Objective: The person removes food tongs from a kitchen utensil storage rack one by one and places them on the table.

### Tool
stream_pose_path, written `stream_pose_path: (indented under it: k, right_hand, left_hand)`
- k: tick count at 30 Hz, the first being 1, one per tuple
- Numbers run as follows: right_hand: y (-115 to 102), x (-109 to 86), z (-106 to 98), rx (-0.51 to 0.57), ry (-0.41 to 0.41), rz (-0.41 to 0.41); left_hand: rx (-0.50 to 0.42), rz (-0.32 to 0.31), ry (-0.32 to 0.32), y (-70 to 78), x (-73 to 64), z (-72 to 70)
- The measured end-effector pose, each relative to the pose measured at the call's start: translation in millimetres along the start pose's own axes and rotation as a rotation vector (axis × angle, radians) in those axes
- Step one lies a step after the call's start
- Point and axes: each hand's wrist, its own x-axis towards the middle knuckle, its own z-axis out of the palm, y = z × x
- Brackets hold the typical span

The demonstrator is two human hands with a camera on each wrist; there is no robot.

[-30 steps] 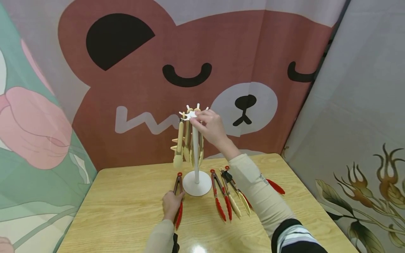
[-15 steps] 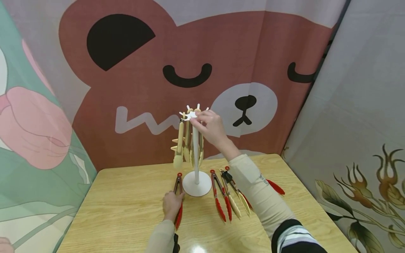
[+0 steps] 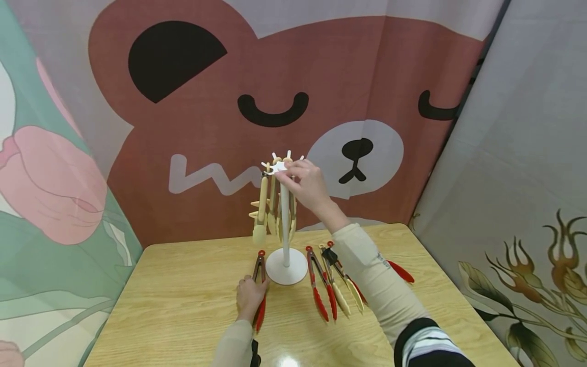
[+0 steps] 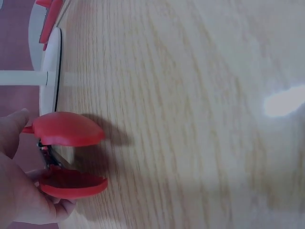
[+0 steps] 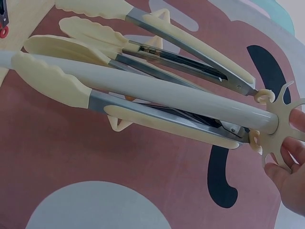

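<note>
In the head view my right hand (image 3: 306,184) pinches the white hook top (image 3: 278,167) of an upright stand with a round base (image 3: 287,275). Several cream tongs (image 5: 167,126) hang by their loops from that top, around the pole (image 5: 157,88) in the right wrist view. To the left of the base, my left hand (image 3: 250,297) grips a pair of red-tipped tongs (image 3: 260,311) at the table. The left wrist view shows thumb and fingers on either side of these tongs, whose red heads (image 4: 69,129) stand apart.
Right of the stand lie red tongs (image 3: 319,293) and cream tongs (image 3: 339,293) on the wooden table (image 3: 183,295). Another red head (image 3: 400,271) shows past my right sleeve, which hides part of that group. A bear-patterned curtain (image 3: 192,122) hangs behind the table.
</note>
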Motion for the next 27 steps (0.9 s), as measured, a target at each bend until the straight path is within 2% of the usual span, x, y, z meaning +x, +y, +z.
stream_pose_path:
  k: [8, 18, 21, 27]
  right_hand:
    - [0, -0.4, 0, -0.008, 0.000, 0.000]
    - [-1, -0.8, 0, -0.009, 0.001, 0.007]
    - [0, -0.9, 0, -0.009, 0.001, 0.008]
    - [-1, -0.8, 0, -0.012, 0.003, 0.007]
  left_hand:
    - [-0.010, 0.028, 0.026, -0.3, 1.1, -3.2]
    - [-0.086, 0.059, 0.029, 1.2, 3.9, -6.4]
    - [-0.094, 0.078, 0.039, 2.5, 4.3, -10.3]
    - [-0.185, 0.112, 0.084, 8.8, 5.3, -21.8]
